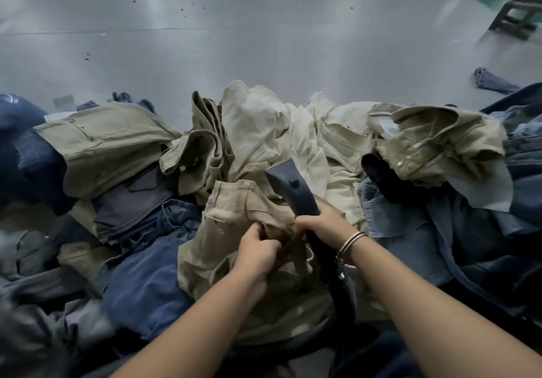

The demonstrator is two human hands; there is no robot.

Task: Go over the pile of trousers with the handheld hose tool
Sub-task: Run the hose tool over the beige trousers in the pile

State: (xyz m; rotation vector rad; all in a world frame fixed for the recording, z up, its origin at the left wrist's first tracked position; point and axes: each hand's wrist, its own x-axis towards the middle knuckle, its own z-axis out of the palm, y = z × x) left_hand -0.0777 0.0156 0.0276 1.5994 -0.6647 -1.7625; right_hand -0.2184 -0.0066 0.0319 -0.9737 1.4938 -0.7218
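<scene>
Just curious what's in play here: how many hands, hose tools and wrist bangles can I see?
Hands: 2, the left hand pinching khaki trousers, the right hand gripping the tool.
Hose tools: 1.
Bangles: 2, on the right wrist.
Total: 5.

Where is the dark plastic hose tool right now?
In the head view, the dark plastic hose tool is centre-right, held by the right hand over the beige cotton trousers that the left hand pinches.
</scene>
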